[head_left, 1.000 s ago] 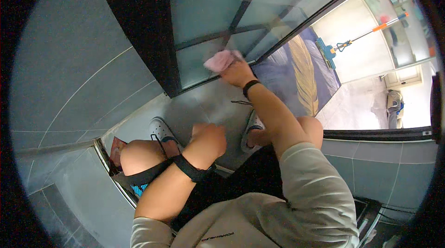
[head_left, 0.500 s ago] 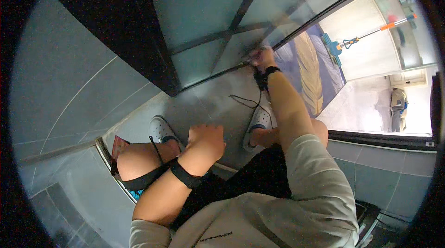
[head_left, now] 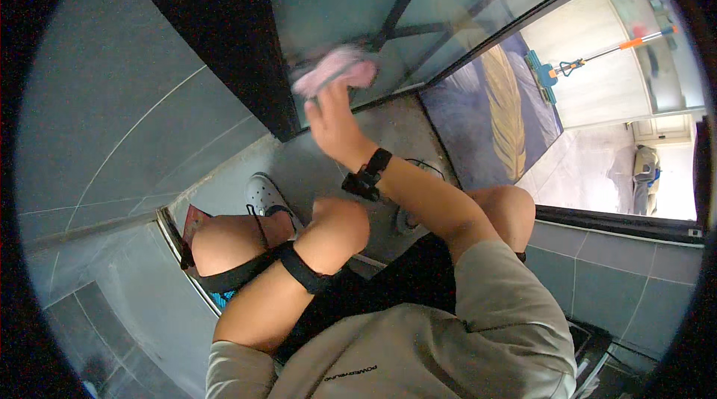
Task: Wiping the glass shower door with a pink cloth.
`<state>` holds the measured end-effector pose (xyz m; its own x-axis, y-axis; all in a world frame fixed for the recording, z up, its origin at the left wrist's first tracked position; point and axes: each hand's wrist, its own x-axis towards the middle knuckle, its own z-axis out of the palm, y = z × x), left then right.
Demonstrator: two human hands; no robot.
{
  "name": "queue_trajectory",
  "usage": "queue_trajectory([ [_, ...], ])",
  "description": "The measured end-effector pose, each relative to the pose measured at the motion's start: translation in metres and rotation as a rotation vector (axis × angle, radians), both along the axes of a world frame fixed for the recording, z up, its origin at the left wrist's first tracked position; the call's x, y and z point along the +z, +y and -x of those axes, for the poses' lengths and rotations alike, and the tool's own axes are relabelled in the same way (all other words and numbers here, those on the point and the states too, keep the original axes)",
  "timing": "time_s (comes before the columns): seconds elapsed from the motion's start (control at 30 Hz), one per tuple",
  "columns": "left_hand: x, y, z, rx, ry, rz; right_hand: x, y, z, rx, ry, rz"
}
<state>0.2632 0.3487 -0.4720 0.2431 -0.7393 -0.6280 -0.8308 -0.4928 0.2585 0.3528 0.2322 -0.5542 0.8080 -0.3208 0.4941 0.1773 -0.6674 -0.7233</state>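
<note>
A pink cloth (head_left: 337, 73), smeared by motion, is under the fingers of my right hand (head_left: 334, 124). It lies against the lower left part of a dark-framed glass door panel (head_left: 321, 3), by the thick dark post. My right arm reaches far across to the left. Near my left knee, my left hand (head_left: 340, 227) hangs bent at the wrist, back upward. Its fingers are blurred and tucked out of sight, so what they do is hidden. Black straps with a small device circle my right wrist, and a black band circles the left.
A dark post (head_left: 246, 48) stands left of the glass beside grey tiled wall (head_left: 127, 115). My clogs (head_left: 263, 194) rest on the grey floor. Beyond the sill, a blue patterned mat (head_left: 478, 115) lies on the floor and a flat mop (head_left: 541, 78) with an orange-tipped pole leans there.
My right hand has swept left along the lower glass with the cloth, from near the door's edge to near the dark post. My left hand stays near the knee. The view has shifted slightly.
</note>
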Motion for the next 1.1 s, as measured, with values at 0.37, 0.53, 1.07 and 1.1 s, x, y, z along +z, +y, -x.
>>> queue_trajectory([
  [0.37,-0.007,-0.001,0.001,0.125,-0.001,0.072,-0.048,-0.137,0.017,0.147,0.619,0.415],
  [0.53,0.000,-0.015,-0.004,0.126,0.086,0.042,-0.040,-0.258,0.026,-0.125,0.311,0.870],
  [1.07,-0.001,-0.008,0.003,0.101,0.031,0.029,-0.200,-0.169,-0.009,0.354,0.690,0.498],
  [1.1,-0.002,-0.009,0.006,0.101,0.034,0.029,-0.189,-0.152,-0.011,0.434,0.794,0.417],
])
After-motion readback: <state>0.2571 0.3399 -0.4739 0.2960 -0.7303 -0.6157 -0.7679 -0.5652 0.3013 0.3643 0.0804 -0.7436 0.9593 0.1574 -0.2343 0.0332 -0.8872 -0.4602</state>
